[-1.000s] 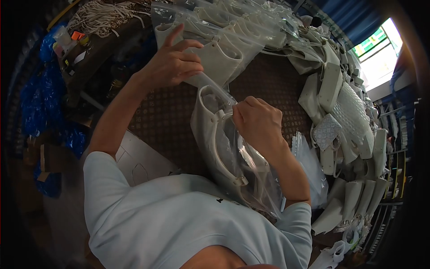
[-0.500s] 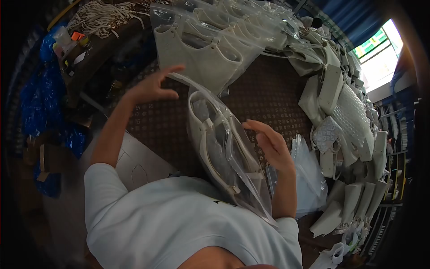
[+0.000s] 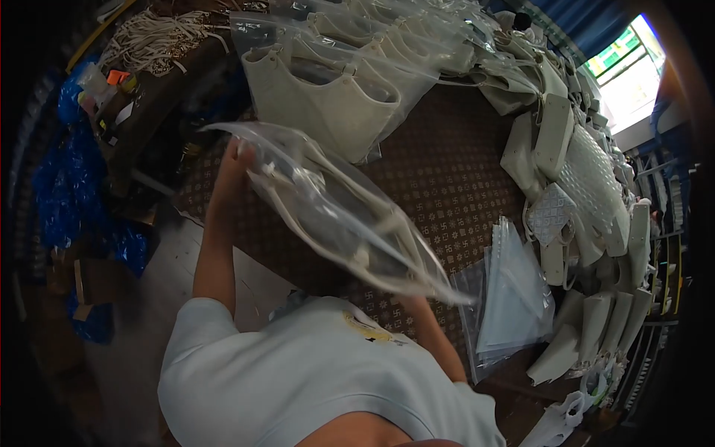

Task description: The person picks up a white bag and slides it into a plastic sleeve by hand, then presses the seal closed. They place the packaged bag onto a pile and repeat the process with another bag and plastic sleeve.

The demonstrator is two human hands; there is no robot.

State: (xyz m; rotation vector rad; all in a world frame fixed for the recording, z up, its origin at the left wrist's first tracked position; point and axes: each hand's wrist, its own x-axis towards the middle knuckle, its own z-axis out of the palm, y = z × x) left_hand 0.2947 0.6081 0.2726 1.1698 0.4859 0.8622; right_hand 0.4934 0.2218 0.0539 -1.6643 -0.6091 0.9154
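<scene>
A white handbag [image 3: 316, 216] inside a clear plastic bag hangs tilted over the patterned brown table [image 3: 447, 186], blurred by motion. My left hand [image 3: 240, 156] is closed on the upper left edge of the plastic. At the lower right end of the bag is my right hand [image 3: 414, 304]; the bag covers most of it, and its fingers are hidden. Just beyond, more white handbags in clear plastic [image 3: 328, 104] lie in a row at the table's far side.
Flat clear plastic bags [image 3: 510, 298] lie to the right. Many unwrapped white bags [image 3: 551, 141] line the right edge. White straps [image 3: 160, 37] are heaped at the upper left, above blue plastic [image 3: 67, 186]. A cardboard box [image 3: 104, 287] stands at the left.
The wrapped handbag has been lifted and swung to the left at its far end. My left hand has closed on the plastic. My right hand has moved down, under the bag's near end.
</scene>
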